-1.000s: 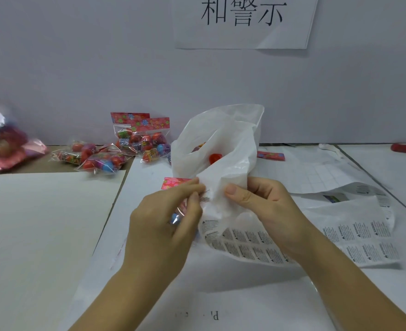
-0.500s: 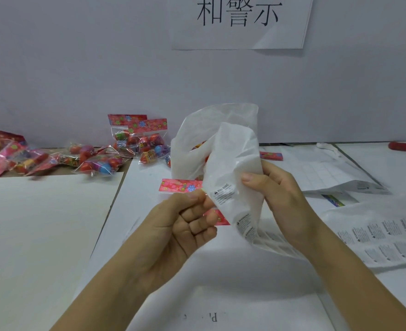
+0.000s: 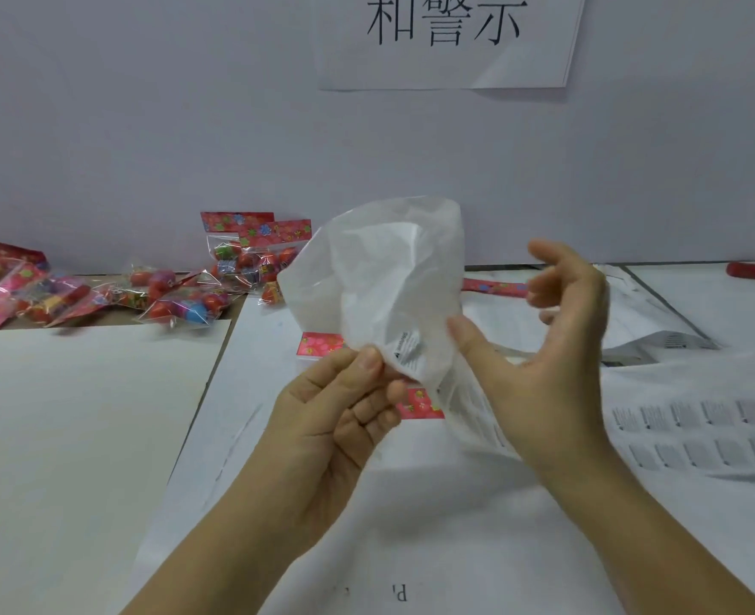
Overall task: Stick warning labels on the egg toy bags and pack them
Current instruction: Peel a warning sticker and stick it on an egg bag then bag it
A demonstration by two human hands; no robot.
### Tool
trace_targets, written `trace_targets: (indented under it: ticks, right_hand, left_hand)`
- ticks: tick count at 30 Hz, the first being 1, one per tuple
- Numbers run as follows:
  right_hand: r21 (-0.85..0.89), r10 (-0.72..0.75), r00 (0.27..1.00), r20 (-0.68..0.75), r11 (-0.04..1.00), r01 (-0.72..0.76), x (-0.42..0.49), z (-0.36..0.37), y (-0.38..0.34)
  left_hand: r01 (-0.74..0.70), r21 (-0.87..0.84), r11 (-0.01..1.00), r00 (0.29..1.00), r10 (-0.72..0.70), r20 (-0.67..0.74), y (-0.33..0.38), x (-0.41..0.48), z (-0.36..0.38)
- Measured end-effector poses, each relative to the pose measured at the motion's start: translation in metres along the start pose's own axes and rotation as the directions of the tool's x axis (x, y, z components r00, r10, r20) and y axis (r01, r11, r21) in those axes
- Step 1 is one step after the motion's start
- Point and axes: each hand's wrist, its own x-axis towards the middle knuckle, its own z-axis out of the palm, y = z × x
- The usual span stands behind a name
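We see small clear egg toy bags [image 3: 180,299] piled at the back left, each full of coloured eggs. What the white plastic bag [image 3: 438,224] holds, we cannot tell. Our left hand [image 3: 336,415] pinches a raised label sheet [image 3: 393,312] between thumb and forefinger, a warning label [image 3: 407,348] just beside the thumb tip. Our right hand [image 3: 557,348] is spread open and holds nothing, its thumb close beside the sheet.

Left hand [image 3: 344,406]: palm turned up, thumb and forefinger pinching a small white printed warning label [image 3: 407,350], other fingers curled in.
Right hand [image 3: 557,348]: fingers spread loose, gripping nothing, kinda blurry.
Forearms [image 3: 216,548]: both bare, angling inward.
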Motion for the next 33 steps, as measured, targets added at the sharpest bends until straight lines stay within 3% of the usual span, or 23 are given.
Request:
trace_targets:
  ticks: [1, 3, 7, 10, 17, 24, 30, 33]
  right_hand:
    - [-0.02, -0.107, 0.993, -0.057, 0.994, 0.106, -0.006, 0.002, -0.003]
    - [0.024, -0.238, 0.971, -0.022, 0.971, 0.239, -0.018, 0.004, -0.013]
    - [0.024, -0.194, 0.962, 0.191, 0.981, 0.193, -0.033, 0.007, -0.024]
    - [-0.123, -0.138, 0.961, 0.24, 0.978, 0.171, -0.029, 0.007, -0.024]
    - [-0.366, -0.246, 0.919, 0.307, 0.861, 0.353, -0.021, 0.005, -0.021]
    - [-0.4, -0.369, 0.869, 0.33, 0.779, 0.483, -0.016, 0.001, -0.013]
    - [-0.37, -0.515, 0.823, 0.24, 0.735, 0.568, -0.013, 0.003, -0.008]
    - [-0.286, -0.552, 0.818, 0.161, 0.767, 0.574, -0.011, 0.001, -0.004]
  left_hand:
    - [-0.085, 0.045, 0.995, 0.995, 0.087, -0.041, -0.001, 0.0, 0.001]
    - [-0.22, 0.116, 0.969, 0.971, 0.229, -0.067, -0.003, -0.003, 0.005]
    - [-0.319, 0.165, 0.933, 0.942, 0.332, -0.055, -0.006, -0.008, 0.008]
    - [-0.306, 0.14, 0.942, 0.95, 0.311, -0.019, -0.007, -0.007, 0.007]
    - [-0.266, 0.217, 0.939, 0.961, 0.276, -0.015, -0.008, -0.009, 0.006]
    - [-0.232, 0.229, 0.945, 0.969, 0.245, -0.031, -0.009, -0.01, 0.008]
    - [-0.174, 0.189, 0.966, 0.983, 0.181, -0.023, -0.009, -0.008, 0.006]
    - [-0.124, 0.072, 0.99, 0.991, 0.128, -0.049, -0.009, -0.004, 0.002]
